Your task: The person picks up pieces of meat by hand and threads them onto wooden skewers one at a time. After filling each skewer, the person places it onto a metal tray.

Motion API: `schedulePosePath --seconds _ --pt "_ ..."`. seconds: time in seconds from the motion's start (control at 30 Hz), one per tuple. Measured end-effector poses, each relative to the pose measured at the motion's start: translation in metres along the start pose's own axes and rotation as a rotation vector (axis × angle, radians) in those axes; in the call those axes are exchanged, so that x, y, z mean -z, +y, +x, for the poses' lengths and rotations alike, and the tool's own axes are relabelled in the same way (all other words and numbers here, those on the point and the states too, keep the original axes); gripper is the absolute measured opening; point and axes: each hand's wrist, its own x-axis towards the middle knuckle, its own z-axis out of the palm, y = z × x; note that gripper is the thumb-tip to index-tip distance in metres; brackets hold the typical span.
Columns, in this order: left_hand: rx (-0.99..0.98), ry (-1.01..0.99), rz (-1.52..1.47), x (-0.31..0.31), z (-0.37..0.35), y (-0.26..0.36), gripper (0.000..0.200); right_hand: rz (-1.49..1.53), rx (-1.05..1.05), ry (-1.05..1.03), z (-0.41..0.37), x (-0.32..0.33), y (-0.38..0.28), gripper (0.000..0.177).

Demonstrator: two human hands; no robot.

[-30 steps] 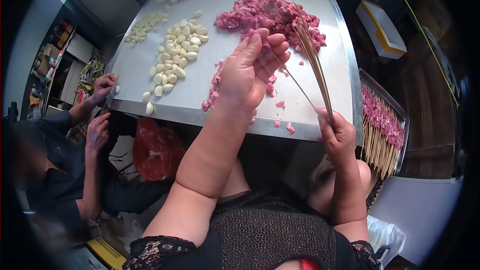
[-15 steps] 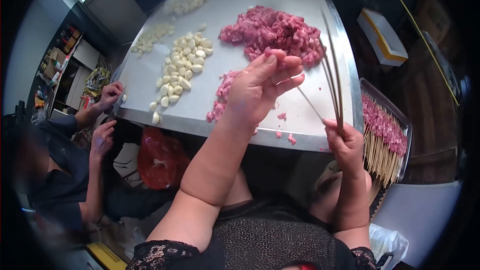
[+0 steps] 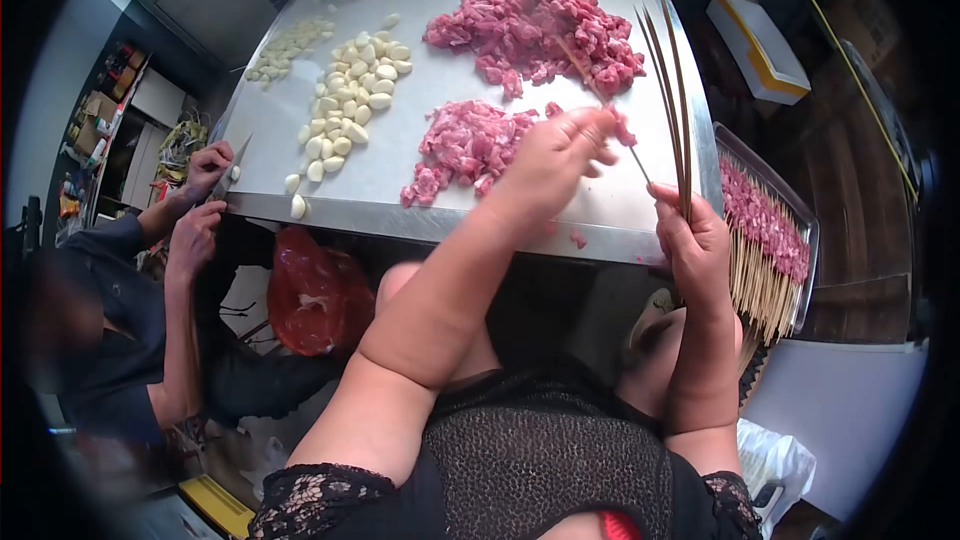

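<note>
My left hand (image 3: 560,155) reaches over the metal table, its fingers closed on a piece of raw meat (image 3: 622,128) at a thin skewer (image 3: 641,165). That skewer slants up and left from between the thumb and finger of my right hand (image 3: 692,240). Also gripped in my right hand is a bundle of several long skewers (image 3: 676,100), pointing upward. Beside my left hand lies a smaller heap of cut meat (image 3: 470,145). A larger meat pile (image 3: 545,30) sits farther back.
Peeled garlic cloves (image 3: 352,100) lie left of the meat on the table (image 3: 390,210). A tray of meat skewers (image 3: 765,230) stands at the right. At the left, a co-worker's hands (image 3: 205,190) hold a knife near a clove. A white box (image 3: 755,45) is beyond the table.
My left hand has moved right to the skewer, and its raised fingers have closed on the meat there. My right hand still grips the skewers. The view has shifted slightly.
</note>
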Motion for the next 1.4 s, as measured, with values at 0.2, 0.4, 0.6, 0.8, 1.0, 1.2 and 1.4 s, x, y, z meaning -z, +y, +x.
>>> schedulePosePath --seconds 0.2,0.4,0.6,0.8,1.0,1.2,1.4 --pt "-0.287 0.416 0.740 0.057 0.009 0.013 0.025 0.028 0.010 0.031 -0.001 0.005 0.000 0.023" --pt "-0.217 0.551 1.099 0.063 0.011 0.028 0.023 0.040 0.036 0.060 0.001 0.002 0.000 0.022" --pt "-0.241 0.517 1.585 0.067 0.043 0.014 0.020 0.086 0.028 0.037 0.001 0.001 0.001 0.022" --pt "0.079 0.384 1.333 0.070 0.046 0.026 0.021 0.037 0.063 0.045 0.002 0.004 0.006 0.022" --pt "-0.141 0.408 0.299 0.067 0.025 0.029 0.018 -0.036 0.055 0.036 -0.002 0.000 0.001 0.021" --pt "-0.190 0.311 -0.232 0.074 0.017 0.021 0.020 -0.178 0.063 -0.035 -0.003 -0.013 -0.006 0.019" --pt "-0.186 0.185 -0.382 0.067 0.009 0.027 0.020 -0.377 0.144 0.034 -0.002 -0.015 -0.011 0.020"
